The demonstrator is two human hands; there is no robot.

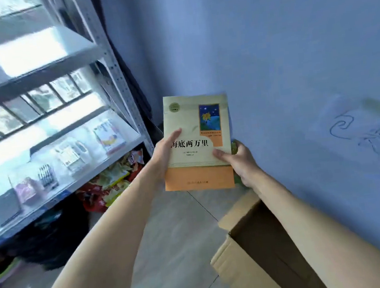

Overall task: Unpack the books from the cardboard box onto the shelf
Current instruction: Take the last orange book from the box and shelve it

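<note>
A cream and orange paperback book (194,119) with black Chinese title and a small blue picture is held upright in mid-air, above the floor. My left hand (162,156) grips its left edge, thumb on the cover. My right hand (240,161) grips its lower right edge, thumb on the cover; a second greenish book edge (234,147) seems to show behind. The open cardboard box (248,250) stands at the lower right under my right forearm; its inside is dark. The white metal shelf (74,178) stands to the left.
The lower shelf board carries a dark notebook (5,208), pens (47,175), and a few books or packets (108,135). Colourful snack bags (114,176) and a black bag (52,235) lie on the floor under the shelf. A blue wall (292,49) is to the right.
</note>
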